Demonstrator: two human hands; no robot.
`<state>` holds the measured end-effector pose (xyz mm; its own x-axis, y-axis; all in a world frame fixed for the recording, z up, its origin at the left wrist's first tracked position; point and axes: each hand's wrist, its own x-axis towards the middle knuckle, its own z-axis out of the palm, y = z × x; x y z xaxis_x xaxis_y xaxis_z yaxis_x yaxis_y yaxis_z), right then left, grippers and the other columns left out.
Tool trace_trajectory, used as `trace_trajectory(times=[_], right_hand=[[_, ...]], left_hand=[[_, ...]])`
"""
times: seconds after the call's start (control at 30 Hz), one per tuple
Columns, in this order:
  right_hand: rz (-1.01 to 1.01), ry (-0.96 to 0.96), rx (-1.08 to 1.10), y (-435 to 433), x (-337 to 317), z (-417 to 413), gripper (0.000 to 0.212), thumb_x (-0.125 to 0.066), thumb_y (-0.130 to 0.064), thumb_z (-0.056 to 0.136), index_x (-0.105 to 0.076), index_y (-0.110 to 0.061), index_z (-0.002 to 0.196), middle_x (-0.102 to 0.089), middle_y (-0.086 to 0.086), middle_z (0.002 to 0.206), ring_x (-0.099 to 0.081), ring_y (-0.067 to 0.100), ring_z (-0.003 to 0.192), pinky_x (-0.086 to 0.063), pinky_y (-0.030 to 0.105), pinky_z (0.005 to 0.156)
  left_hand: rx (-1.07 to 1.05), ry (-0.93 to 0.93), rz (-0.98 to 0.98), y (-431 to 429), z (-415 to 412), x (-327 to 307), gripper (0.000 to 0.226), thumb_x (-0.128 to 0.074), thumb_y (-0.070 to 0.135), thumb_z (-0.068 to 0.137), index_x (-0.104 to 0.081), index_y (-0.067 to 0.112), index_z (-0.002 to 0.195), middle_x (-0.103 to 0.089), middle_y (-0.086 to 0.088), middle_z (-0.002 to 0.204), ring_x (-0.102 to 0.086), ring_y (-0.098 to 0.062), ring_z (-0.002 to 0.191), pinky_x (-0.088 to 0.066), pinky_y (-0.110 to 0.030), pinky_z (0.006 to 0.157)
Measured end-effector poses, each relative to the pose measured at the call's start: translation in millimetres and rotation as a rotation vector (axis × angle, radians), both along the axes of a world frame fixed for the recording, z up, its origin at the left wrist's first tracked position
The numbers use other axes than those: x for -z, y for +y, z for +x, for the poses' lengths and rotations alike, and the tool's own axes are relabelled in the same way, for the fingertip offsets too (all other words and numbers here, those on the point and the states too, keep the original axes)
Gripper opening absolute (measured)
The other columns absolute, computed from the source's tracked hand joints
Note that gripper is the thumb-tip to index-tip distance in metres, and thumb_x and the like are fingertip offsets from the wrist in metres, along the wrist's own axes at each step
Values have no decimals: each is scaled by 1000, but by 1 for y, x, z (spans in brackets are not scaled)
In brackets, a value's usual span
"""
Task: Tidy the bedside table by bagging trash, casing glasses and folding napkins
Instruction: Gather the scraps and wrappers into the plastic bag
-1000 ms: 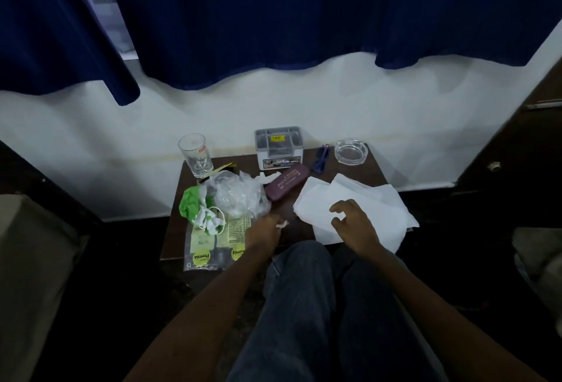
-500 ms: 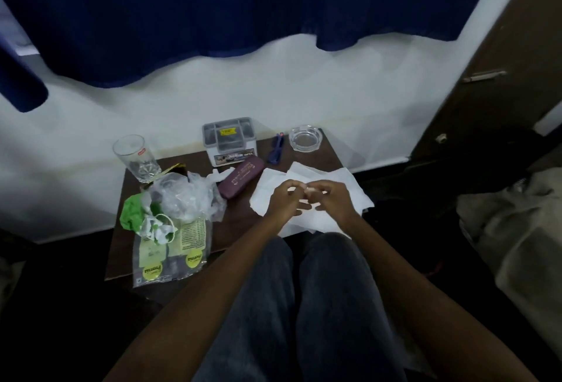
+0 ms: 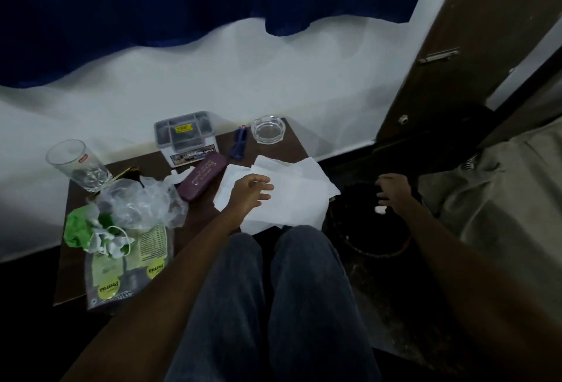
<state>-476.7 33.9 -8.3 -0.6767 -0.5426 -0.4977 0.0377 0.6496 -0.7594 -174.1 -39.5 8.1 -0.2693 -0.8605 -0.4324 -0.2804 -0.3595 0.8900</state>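
Right hand [image 3: 392, 191] has left the napkins [image 3: 292, 196], now spread-fingered over dark bin [image 3: 365, 229], white scrap [image 3: 380, 209] apparently dropping. Left hand [image 3: 251, 191] loosely spread above napkins. Bagging underway; folding pending.

Dim, bluish, motion-blurred, bowed at edges

My table [image 3: 209, 205] carries a glass [image 3: 77, 166] far left, bags [image 3: 133, 229] near left, case [image 3: 202, 179], organiser [image 3: 185, 135], ashtray [image 3: 269, 130] far right, napkins [image 3: 292, 196] near right.
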Motion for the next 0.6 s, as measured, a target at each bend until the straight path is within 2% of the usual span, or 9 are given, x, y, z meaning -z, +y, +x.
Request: trace_trajectory(times=[0.03,0.07,0.13,0.23,0.3,0.37,0.4,0.5,0.6], right_hand=[[-16,-12,-3,-4,-4,5,26,-47,-10,95,-56,0,118,-60,22,111,-60,37,98,-52,45,78],[-43,-30,-9,-9,-10,13,22,-48,-10,94,-58,-1,112,-61,20,111,-62,35,93,-53,41,73],[-99,-76,-49,-20,-22,33,13,-49,-10,92,-61,-4,95,-62,15,93,-61,25,69,-48,29,57],[-157,-119,-189,-41,-40,70,11,-48,-10,91,-57,-9,85,-58,10,73,-54,13,50,-41,21,48],[-206,-153,-283,-54,-48,97,12,-49,-9,90,-56,-11,81,-56,8,68,-54,8,39,-37,18,44],[-252,-174,-370,-65,-53,127,15,-51,-10,90,-58,-15,76,-60,6,70,-55,5,37,-36,14,40],[-270,-186,-405,-67,-55,140,16,-51,-10,89,-59,-15,77,-62,6,71,-57,6,39,-36,14,39],[-305,-246,-518,-75,-57,186,16,-48,-8,90,-63,-11,83,-65,8,73,-59,12,46,-36,17,43],[-291,-267,-636,-82,-55,221,16,-49,-7,89,-64,-9,86,-66,9,77,-60,16,54,-38,18,46]], left_hand=[[4,-2,-4,-2,4,-2,16,-48,15,93,-59,10,103,-66,-14,115,-63,-22,86,-45,-23,68],[1,2,-13,-4,8,-6,16,-47,14,93,-59,10,102,-66,-13,113,-63,-20,82,-45,-22,68],[-30,19,-44,-11,19,-13,16,-45,12,94,-58,10,103,-66,-11,109,-62,-15,77,-44,-23,69],[-82,42,-113,-29,39,-28,18,-43,9,94,-58,10,103,-66,-4,97,-61,-13,77,-45,-24,72],[-152,82,-154,-47,57,-38,17,-43,6,94,-60,9,94,-68,0,86,-63,-12,74,-49,-23,69],[-221,128,-193,-70,77,-43,18,-46,-1,92,-61,6,85,-70,-4,78,-65,-16,71,-54,-23,65],[-225,34,-246,-83,87,-41,16,-48,2,92,-63,4,87,-70,-9,83,-65,-22,77,-57,-27,70],[-220,-651,-405,-117,127,-31,25,-48,24,90,-68,16,102,-68,-11,112,-61,-30,105,-47,-42,96],[-18,-1076,-334,-130,148,-18,32,-41,24,93,-63,14,114,-62,-8,123,-55,-29,118,-34,-44,104]])
